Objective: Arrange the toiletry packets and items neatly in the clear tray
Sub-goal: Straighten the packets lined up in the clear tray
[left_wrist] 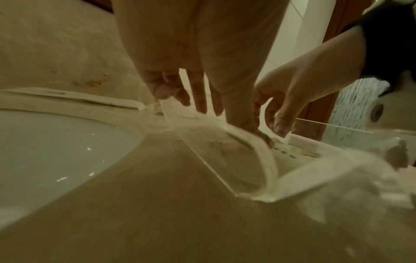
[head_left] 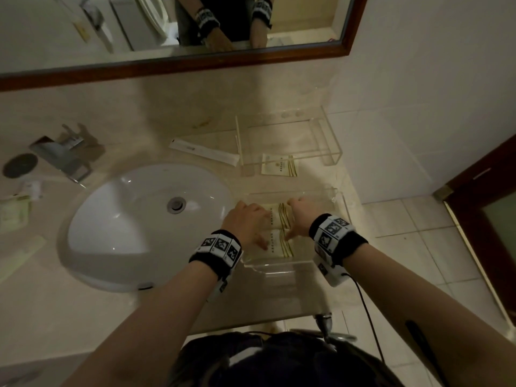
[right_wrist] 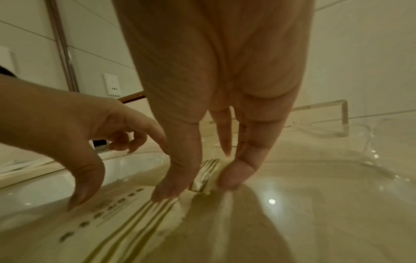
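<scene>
The clear tray sits on the counter right of the basin, with two cream packets with gold stripes lying in it. My right hand pinches the striped end of the far packet between thumb and forefinger. My left hand reaches in from the left, and its thumb tip rests on the near packet. The left wrist view shows the tray's wall and the left fingers held fairly straight. A third packet and a long white wrapped item lie on the counter behind the tray.
A white basin and a chrome tap fill the left. A clear acrylic stand stands against the back wall. More packets lie far left. The counter ends just right of the tray, above a tiled floor.
</scene>
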{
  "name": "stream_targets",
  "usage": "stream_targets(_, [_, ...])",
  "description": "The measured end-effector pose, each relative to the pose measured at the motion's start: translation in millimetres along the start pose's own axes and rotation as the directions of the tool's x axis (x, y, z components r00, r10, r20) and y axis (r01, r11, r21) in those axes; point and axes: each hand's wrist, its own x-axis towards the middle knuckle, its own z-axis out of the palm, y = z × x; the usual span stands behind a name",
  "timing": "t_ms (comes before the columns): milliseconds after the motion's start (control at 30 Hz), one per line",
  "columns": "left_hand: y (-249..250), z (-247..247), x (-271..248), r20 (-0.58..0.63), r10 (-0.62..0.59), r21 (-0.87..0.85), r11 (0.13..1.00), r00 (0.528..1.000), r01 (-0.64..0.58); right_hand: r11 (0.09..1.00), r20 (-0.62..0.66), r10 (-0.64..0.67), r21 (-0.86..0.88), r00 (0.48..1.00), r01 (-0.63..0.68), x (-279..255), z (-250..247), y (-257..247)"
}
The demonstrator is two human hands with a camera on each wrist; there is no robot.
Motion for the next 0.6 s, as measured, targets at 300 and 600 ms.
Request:
stream_targets(300, [4,9,4,-0.025,0.029,0.085,0.996,0.999,-0.027,0.997,0.003,-0.032,0.063,0.999,0.032,4,10,-4])
stream_targets(600, [4,11,4,-0.027,0.009,0.1,0.995,1.0,-0.006,0.976,0.006,0.046,0.214,0.999,-0.046,8,10,5])
